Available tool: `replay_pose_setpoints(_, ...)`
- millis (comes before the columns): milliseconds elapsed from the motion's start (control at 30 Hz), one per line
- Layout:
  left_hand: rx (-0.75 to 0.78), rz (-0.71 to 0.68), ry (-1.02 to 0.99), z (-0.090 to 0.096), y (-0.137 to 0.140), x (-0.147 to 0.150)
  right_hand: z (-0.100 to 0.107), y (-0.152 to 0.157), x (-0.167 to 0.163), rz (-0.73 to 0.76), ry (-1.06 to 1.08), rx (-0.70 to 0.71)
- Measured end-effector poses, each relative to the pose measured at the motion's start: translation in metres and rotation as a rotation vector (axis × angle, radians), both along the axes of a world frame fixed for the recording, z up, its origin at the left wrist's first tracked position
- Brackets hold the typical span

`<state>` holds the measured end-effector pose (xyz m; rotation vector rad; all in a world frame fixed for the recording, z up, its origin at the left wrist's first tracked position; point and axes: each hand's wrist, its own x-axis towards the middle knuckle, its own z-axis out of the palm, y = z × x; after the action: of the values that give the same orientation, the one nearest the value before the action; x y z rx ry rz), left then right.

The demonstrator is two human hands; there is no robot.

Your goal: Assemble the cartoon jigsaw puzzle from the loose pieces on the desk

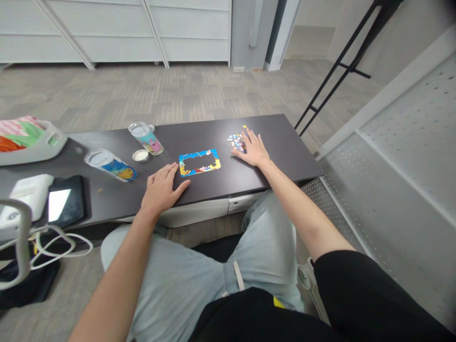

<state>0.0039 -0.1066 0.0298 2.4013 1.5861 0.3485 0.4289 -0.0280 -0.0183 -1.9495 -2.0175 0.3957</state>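
Note:
A jigsaw puzzle border (183, 169) lies on the dark table, joined into a rectangle around a bare middle. Its edge pieces are blue, yellow and red. Beside its left end, my left hand (162, 188) rests on the tabletop with thumb and fingers apart, holding nothing. Farther right, my right hand (253, 149) lies palm down with fingers spread, at the edge of a pile of loose puzzle pieces (235, 141). The hand covers part of that pile. One yellow piece (244, 127) sits just beyond the fingertips.
Two clear cylinders with cartoon prints, one (112, 165) nearer and one (147, 137) farther, lie left of the puzzle by a round white lid (140, 155). At far left are a white basket (53, 142), a dark tablet (76, 199), a white device (32, 194) and cables (64, 242).

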Motion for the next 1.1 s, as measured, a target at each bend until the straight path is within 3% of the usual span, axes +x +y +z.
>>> replay_pose_setpoints(200, -0.023, -0.001, 0.020, -0.004, 0.003, -0.002, 0.000, -0.038, 0.002, 0.079, -0.022, -0.083)
replay_pose_setpoints(467, -0.018, -0.018, 0.004, -0.009, 0.006, -0.003, -0.003, -0.069, 0.041, 0.023, 0.135, 0.012)
replay_pose_setpoints(633, -0.022, -0.024, 0.026, -0.011, 0.008, -0.004, 0.001, -0.082, 0.056, 0.161, 0.096, 0.118)
replay_pose_setpoints(867, 0.019, -0.039, 0.030, -0.017, 0.011, -0.005, 0.000, -0.074, 0.043, 0.150, -0.025, -0.008)
replay_pose_setpoints(1100, 0.001, -0.059, 0.063, -0.013, 0.014, -0.007, -0.003, -0.041, 0.038, 0.152, 0.007, 0.072)
